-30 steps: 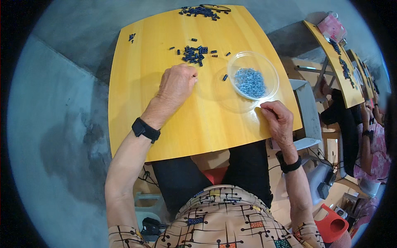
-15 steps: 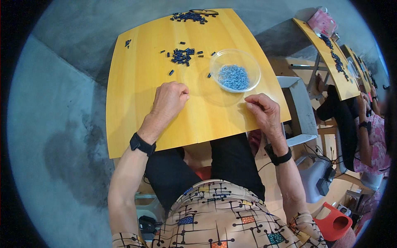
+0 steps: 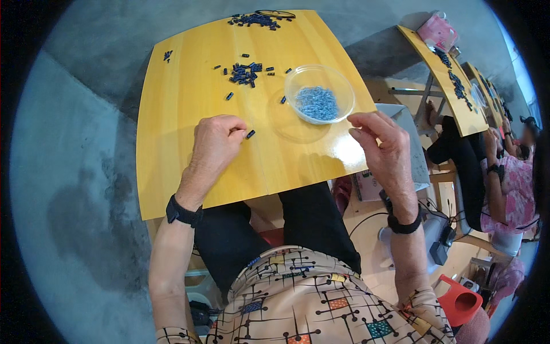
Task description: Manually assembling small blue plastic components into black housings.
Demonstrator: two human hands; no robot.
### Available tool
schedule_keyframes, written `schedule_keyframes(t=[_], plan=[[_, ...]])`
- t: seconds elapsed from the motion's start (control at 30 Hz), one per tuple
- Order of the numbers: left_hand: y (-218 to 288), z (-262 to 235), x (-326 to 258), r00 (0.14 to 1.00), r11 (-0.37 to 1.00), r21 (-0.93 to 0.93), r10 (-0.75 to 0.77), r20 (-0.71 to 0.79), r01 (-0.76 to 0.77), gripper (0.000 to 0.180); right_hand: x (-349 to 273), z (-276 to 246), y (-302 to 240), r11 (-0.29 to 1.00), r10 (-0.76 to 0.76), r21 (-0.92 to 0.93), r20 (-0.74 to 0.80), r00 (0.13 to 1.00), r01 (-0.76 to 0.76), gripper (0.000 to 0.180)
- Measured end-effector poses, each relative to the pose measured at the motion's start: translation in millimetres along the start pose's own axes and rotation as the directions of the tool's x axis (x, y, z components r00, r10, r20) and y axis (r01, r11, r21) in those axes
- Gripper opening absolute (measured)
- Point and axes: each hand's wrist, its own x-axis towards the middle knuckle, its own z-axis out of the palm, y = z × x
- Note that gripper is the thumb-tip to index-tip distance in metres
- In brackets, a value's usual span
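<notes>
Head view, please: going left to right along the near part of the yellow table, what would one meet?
Left hand → small dark piece at its fingertips → clear bowl of light blue pieces → right hand at the table's near right edge.

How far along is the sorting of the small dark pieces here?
Done: the clear bowl holds light blue bits. In hand: the left hand rests by one dark piece; the right hand hovers by the bowl. Left: the dark pile lies loose on the yellow table.
</notes>
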Motion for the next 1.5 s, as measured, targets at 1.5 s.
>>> schedule_keyframes(t=[1.5], plan=[[9.6, -1.7, -61.5, 0.913, 0.695, -0.648, -0.409, -0.001, 0.311, 0.01, 101.6, 95.0, 52.8, 0.93, -0.205, -0.201, 0.412, 0.888, 0.308, 0.01]])
